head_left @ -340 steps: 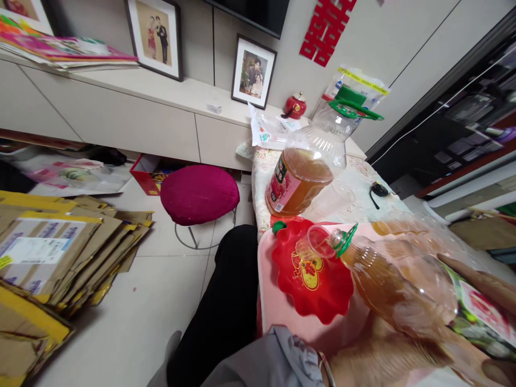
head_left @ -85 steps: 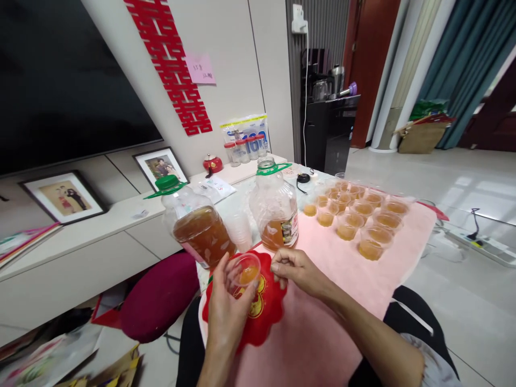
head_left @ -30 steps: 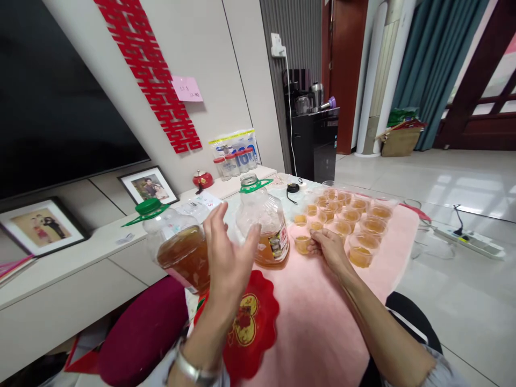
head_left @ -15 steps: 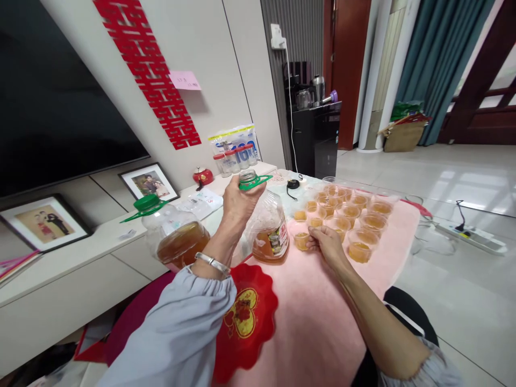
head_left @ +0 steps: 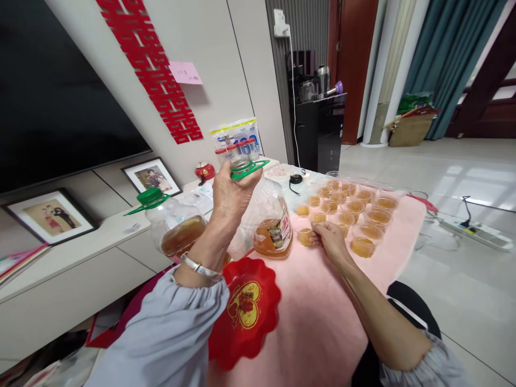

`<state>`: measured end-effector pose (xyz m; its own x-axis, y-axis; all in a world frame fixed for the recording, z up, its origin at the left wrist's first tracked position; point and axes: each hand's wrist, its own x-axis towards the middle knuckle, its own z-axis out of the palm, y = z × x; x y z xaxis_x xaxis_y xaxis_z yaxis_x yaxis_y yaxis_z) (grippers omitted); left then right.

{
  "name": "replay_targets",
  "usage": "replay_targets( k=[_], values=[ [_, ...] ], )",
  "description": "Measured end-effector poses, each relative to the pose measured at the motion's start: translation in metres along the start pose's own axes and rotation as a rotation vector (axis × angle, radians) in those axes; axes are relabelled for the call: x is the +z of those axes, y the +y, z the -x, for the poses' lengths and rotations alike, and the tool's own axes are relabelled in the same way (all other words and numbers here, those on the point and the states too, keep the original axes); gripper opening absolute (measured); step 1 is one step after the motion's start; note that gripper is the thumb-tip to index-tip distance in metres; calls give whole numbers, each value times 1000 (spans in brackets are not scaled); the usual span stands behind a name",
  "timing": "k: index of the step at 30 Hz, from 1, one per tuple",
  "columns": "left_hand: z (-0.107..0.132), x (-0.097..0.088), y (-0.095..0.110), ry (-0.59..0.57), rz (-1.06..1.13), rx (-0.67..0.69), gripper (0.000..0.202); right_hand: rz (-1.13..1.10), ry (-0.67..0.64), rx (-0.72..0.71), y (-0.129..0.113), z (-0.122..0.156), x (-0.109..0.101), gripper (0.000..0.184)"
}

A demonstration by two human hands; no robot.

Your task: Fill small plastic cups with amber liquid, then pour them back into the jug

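My left hand (head_left: 230, 193) is wrapped round the neck of an open plastic jug (head_left: 271, 226), just under its green handle ring; amber liquid fills the jug's bottom third. My right hand (head_left: 329, 240) rests on the pink cloth (head_left: 322, 322) with its fingers pinched on a small clear cup (head_left: 305, 236) of amber liquid. Behind that cup stand several more filled cups (head_left: 355, 207). A second jug (head_left: 173, 228) with a green cap stands to the left. A red scalloped dish (head_left: 245, 309) lies on the cloth near me.
A low white cabinet (head_left: 80, 252) along the wall carries framed photos, a red teapot (head_left: 205, 171) and a bag of lidded jars (head_left: 237, 142). A black cord (head_left: 296, 179) lies at the table's far end. A power strip (head_left: 471, 230) lies on the tiled floor to the right.
My left hand went from spread in front of the jug to gripping its neck, and the jug now leans slightly. My right hand stayed on the small cup beside the others.
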<state>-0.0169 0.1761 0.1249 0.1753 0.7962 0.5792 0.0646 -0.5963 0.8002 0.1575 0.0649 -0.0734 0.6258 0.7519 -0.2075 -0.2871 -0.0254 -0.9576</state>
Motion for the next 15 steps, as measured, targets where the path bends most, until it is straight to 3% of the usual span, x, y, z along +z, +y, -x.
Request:
replay_targets(
  k=[6, 15],
  values=[
    [15, -14, 35, -71, 128, -5, 31, -11, 4, -31, 3, 1, 4, 26],
    [37, -22, 64, -139, 193, -47, 20, -2, -16, -31, 7, -1, 5, 27]
  ],
)
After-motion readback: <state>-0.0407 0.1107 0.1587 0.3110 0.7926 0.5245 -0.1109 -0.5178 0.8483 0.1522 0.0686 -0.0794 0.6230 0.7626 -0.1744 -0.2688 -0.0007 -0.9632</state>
